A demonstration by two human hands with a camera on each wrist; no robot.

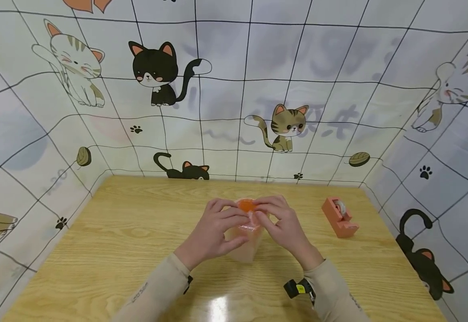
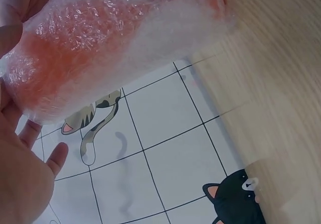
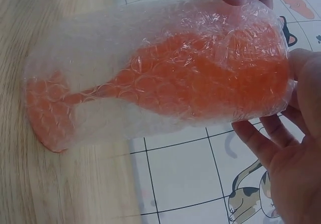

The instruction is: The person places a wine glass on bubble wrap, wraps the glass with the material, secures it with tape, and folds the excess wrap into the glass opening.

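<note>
An orange stemmed goblet (image 3: 165, 76) stands upright on the table, its foot down, inside a tall sleeve of clear bubble wrap (image 1: 243, 250). The bowl's orange opening (image 1: 246, 205) shows at the top between the hands. My left hand (image 1: 219, 230) is at the left of the upper end, fingers bent over the rim and gripping the bubble wrap, thumb low along the side. From the right, my right hand (image 1: 284, 226) pinches the wrap at the rim with thumb and fingers. The right wrist view shows the stem and foot (image 3: 50, 111) through the wrap.
A pink tape dispenser (image 1: 339, 218) with a roll of clear tape sits on the wooden table (image 1: 149, 214) to the right. Behind and on both sides rises a white cat-patterned cloth (image 1: 225, 98). Dark wrist cameras (image 1: 298, 288) are strapped below the hands.
</note>
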